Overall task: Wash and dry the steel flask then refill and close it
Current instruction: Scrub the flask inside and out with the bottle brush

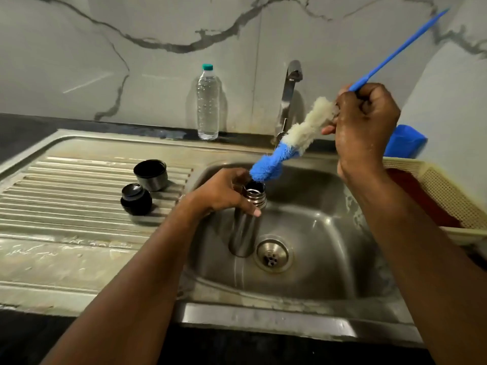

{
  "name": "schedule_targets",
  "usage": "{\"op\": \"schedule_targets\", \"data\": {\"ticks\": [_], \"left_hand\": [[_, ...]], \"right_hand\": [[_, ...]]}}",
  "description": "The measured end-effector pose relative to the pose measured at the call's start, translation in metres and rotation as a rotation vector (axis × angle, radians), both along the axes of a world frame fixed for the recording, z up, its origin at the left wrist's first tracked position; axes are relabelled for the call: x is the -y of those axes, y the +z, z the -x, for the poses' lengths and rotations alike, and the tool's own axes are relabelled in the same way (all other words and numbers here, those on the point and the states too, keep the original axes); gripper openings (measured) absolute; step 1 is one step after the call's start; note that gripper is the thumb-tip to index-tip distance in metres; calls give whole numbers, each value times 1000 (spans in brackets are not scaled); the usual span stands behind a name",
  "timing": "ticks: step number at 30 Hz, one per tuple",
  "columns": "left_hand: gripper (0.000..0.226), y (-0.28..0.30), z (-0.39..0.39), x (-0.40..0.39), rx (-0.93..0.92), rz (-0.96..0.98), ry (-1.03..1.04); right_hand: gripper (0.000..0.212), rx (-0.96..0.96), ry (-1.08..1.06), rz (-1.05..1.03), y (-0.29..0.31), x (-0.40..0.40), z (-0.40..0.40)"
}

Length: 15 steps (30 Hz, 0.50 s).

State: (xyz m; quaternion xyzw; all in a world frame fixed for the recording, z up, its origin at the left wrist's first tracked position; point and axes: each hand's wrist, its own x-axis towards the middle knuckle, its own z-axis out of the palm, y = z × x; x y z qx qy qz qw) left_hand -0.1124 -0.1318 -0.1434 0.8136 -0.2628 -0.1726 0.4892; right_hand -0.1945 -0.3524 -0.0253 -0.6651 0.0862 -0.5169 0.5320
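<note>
Flask [245,227], smooth steel cylinder, stands upright, mouth toward twelve o'clock, gripped by left hand [224,192]; right hand [366,125] clutches fluffy brush [287,144]

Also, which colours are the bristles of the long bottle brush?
Blue at the tip, white higher up, on the long blue-handled bottle brush; the head view shows it.

basin [316,227] right half open | tap [290,93], basket [448,191] crowd right rear

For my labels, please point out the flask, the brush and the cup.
flask [245,230], head view, steel body.
brush [266,169], head view, blue bristle tip.
cup [151,175], head view, dark opening and side.
</note>
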Motion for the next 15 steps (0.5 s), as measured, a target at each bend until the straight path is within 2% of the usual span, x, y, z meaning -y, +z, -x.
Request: {"op": "schedule_targets", "data": {"ticks": [5,9,15], "left_hand": [[66,-12,3,0,37,-35,8],[59,-12,2,4,104,-39,29],[56,-15,1,10,148,-39,47]], "right_hand": [[22,79,23,72,9,-8,-1],[17,43,-3,219,2,-10,-1],[29,25,-14,400,-2,-10,1]]}}
